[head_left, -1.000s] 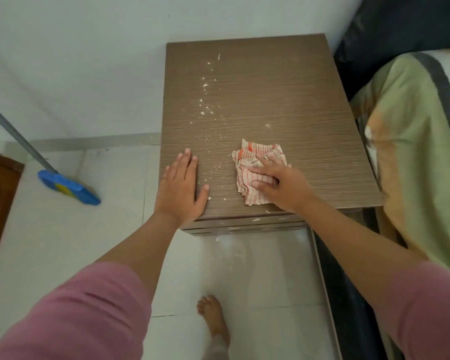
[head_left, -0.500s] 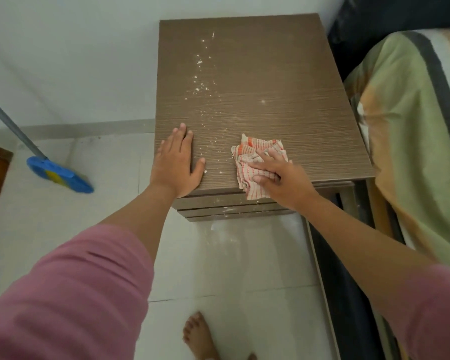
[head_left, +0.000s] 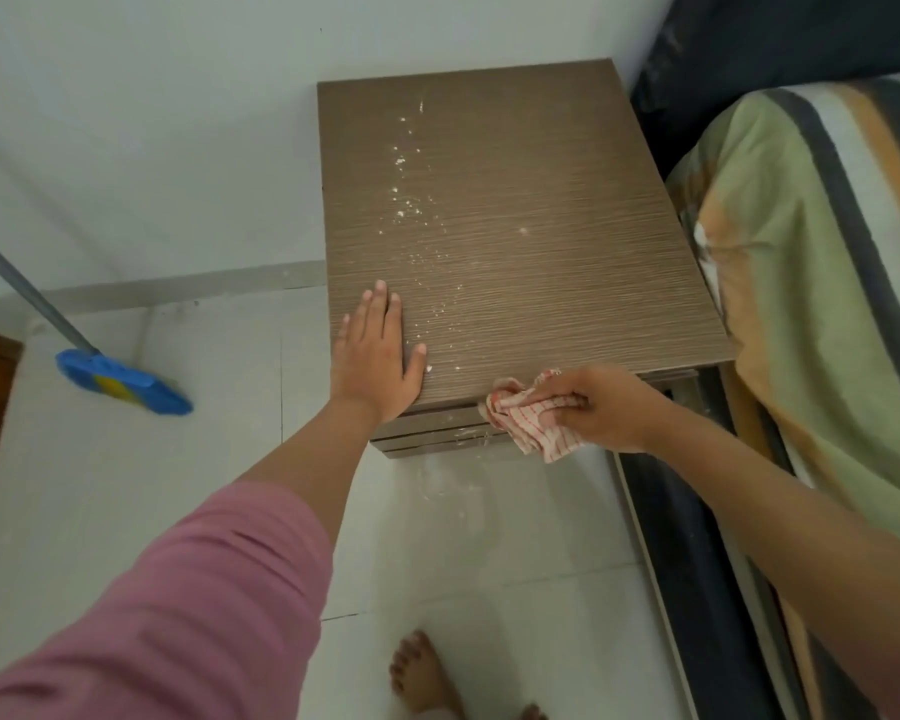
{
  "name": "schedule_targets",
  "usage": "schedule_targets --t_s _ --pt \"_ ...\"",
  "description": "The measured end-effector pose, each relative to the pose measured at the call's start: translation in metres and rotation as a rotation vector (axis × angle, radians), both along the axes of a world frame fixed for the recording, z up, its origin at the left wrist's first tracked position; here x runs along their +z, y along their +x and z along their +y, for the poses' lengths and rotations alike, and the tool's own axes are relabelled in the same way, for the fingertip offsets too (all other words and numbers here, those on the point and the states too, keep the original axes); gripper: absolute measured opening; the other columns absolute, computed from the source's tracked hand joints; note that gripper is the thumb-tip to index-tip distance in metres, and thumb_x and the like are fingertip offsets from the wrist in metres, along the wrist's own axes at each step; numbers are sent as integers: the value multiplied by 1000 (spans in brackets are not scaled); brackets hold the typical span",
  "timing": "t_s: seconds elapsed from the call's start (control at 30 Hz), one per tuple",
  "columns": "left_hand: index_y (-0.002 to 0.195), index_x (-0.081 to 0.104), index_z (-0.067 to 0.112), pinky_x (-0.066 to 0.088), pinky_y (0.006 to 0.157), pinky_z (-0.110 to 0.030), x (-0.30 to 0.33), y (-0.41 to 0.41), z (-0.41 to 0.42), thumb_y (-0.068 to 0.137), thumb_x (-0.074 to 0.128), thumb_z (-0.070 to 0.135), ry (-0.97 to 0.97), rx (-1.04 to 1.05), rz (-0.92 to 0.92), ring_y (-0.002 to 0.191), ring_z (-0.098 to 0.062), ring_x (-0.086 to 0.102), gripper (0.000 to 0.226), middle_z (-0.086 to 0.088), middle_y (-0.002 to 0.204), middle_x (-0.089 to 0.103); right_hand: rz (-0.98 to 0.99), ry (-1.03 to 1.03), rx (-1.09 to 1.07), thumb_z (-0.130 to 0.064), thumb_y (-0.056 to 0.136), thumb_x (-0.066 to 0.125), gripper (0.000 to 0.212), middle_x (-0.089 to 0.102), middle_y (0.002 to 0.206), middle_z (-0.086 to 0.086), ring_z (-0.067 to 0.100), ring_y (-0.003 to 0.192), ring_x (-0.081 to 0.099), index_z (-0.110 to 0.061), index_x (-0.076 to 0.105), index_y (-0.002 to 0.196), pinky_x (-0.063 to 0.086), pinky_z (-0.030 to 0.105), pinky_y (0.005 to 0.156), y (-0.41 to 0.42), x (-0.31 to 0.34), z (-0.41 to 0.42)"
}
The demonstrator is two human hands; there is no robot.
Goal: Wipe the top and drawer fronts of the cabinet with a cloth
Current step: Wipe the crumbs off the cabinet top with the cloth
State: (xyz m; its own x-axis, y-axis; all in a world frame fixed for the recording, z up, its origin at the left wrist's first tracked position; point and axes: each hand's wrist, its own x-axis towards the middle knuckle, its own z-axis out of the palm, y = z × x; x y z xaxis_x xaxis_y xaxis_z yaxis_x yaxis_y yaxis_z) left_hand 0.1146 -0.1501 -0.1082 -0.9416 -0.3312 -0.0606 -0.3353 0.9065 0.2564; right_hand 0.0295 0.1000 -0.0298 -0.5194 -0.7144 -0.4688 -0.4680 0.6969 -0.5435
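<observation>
A brown wood-grain cabinet (head_left: pixel 531 210) stands against the white wall. White powder specks (head_left: pixel 406 200) run down the left half of its top. My left hand (head_left: pixel 378 356) rests flat on the top's front left corner, fingers straight. My right hand (head_left: pixel 601 407) grips a red-and-white checked cloth (head_left: pixel 536 426) at the front edge, over the top of the drawer fronts (head_left: pixel 427 428). Only thin strips of the drawer fronts show from above, with some white powder on them.
A bed with a green, orange and grey striped cover (head_left: pixel 811 283) stands close on the right. A blue broom head (head_left: pixel 120 381) with a grey handle lies on the white tiled floor at left. White powder marks the floor below the cabinet. My bare foot (head_left: pixel 427 678) is below.
My right hand has pulled the cloth off the cabinet top toward me and down over the front edge, now gripping it. My left hand has stayed flat on the corner.
</observation>
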Motion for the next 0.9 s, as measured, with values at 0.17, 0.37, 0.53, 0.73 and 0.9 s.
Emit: schedule_targets --t_s 0.17,0.37,0.53,0.73,0.9 --pt "146 16 7 11 116 -45 11 -7 -9 91 42 46 49 -21 -51 143 -27 7 72 -11 156 10 -46 -196 -251 -21 89 63 28 67 93 -15 -4 80 61 -30 64 115 45 9 67 -24 22 -17" --pt "144 22 3 12 115 -45 13 -33 -33 88 39 48 67 1 18 142 -29 12 73 -14 154 15 -29 -493 -562 -15 88 64 26 69 104 -3 11 94 65 -20 67 114 52 32 90 -77 9 -72" --pt "145 19 3 8 116 -44 6 -88 -67 89 32 47 78 18 47 144 -27 5 73 -14 156 8 61 -555 -739 -21 88 64 30 67 107 -6 10 99 64 -19 65 118 50 24 90 -139 -18 -113" --pt "146 16 3 7 116 -44 2 -145 -96 95 36 40 50 82 21 144 -27 4 66 -15 156 5 231 -418 -869 -27 94 52 38 56 134 6 21 125 50 -21 52 132 38 32 106 -183 -53 -143" --pt "147 13 5 4 115 -42 -5 -154 -100 94 32 47 -19 97 -42 144 -24 3 70 -11 157 5 374 -174 -721 -25 98 40 48 15 158 3 24 147 -1 -25 31 145 -4 48 115 -187 -81 -171"
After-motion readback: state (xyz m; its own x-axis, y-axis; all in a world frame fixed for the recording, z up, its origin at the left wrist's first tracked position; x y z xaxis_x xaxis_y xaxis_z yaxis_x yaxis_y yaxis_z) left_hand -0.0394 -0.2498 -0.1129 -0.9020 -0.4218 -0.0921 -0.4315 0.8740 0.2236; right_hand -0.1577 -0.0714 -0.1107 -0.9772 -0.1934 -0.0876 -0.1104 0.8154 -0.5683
